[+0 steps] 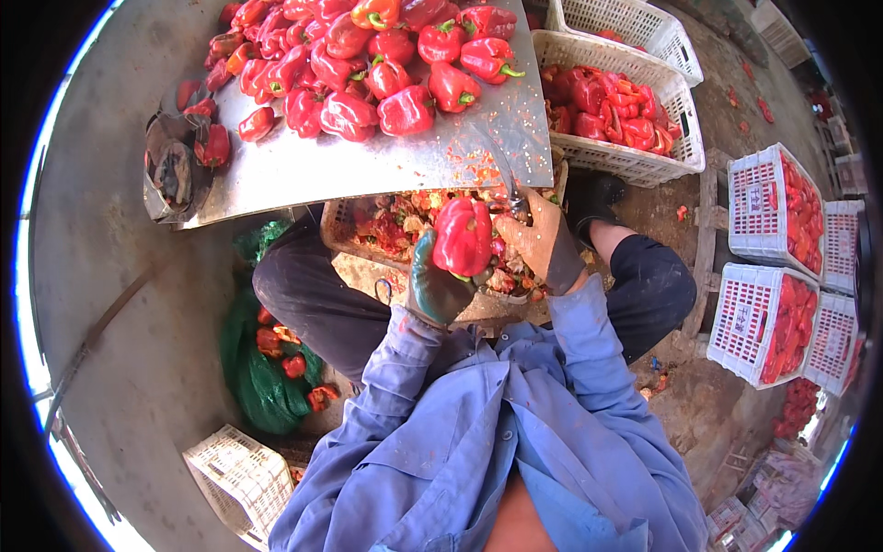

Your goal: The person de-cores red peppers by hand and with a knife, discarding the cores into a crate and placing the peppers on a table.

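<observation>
My left hand (438,283), in a dark green and grey glove, is closed round a whole red bell pepper (463,237), its green stem end turned down toward me. My right hand (543,241), in a tan and grey glove, grips a knife (504,170) with a thin, curved blade that points away from me over the table's front edge. The knife's handle is mostly hidden by the fingers. Right fingertips are close beside the pepper; whether they touch it I cannot tell. Below both hands sits a crate (342,241) of pepper cores and scraps.
Whole red peppers (348,69) are heaped on the metal table (267,175), with a dark bag (170,170) at its left corner. A white crate (635,166) of cut peppers stands right of it. More filled crates (750,317) line the right. A green net bag (267,386) lies left.
</observation>
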`<state>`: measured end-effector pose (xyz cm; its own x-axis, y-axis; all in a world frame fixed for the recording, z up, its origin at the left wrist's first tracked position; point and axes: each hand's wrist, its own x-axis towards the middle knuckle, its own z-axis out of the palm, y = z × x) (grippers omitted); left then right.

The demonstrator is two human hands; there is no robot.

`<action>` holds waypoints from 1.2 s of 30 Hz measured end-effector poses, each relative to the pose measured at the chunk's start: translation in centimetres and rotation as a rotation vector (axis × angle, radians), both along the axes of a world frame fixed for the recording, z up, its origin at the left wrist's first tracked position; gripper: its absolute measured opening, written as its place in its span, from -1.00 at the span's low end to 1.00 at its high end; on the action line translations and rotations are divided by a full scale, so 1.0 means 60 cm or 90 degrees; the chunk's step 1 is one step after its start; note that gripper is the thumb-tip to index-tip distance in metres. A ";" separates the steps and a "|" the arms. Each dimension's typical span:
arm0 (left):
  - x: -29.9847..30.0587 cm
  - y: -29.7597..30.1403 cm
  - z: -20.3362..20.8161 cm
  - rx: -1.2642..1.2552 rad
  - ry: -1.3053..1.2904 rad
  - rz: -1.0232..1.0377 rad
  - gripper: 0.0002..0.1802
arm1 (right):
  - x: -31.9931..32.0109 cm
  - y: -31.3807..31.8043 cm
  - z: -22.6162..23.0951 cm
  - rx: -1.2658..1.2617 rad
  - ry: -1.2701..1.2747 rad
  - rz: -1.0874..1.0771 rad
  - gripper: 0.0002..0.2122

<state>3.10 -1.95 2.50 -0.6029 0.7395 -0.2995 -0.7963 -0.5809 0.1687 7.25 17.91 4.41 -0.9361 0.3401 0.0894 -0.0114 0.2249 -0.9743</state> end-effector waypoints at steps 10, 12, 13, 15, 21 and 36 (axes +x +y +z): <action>-0.005 -0.033 -0.082 -0.018 0.032 0.078 -0.47 | 0.045 -0.085 -0.019 0.231 -0.182 -0.044 -0.43; -0.013 -0.023 -0.068 -0.172 0.224 0.092 -0.51 | 0.039 -0.089 -0.033 0.247 -0.146 -0.073 -0.40; -0.022 -0.023 -0.069 -0.269 0.357 0.100 -0.53 | 0.033 -0.084 -0.038 0.244 -0.135 -0.063 -0.39; -0.045 -0.019 -0.050 -0.197 0.217 0.143 -0.53 | 0.015 -0.071 -0.034 0.239 -0.108 -0.042 -0.39; -0.072 -0.022 -0.015 -0.120 0.166 0.071 -0.25 | -0.009 -0.075 -0.022 0.208 -0.166 -0.008 -0.44; -0.043 -0.020 -0.001 -0.256 0.231 0.003 -0.31 | 0.020 -0.031 -0.014 0.359 -0.171 0.081 -0.38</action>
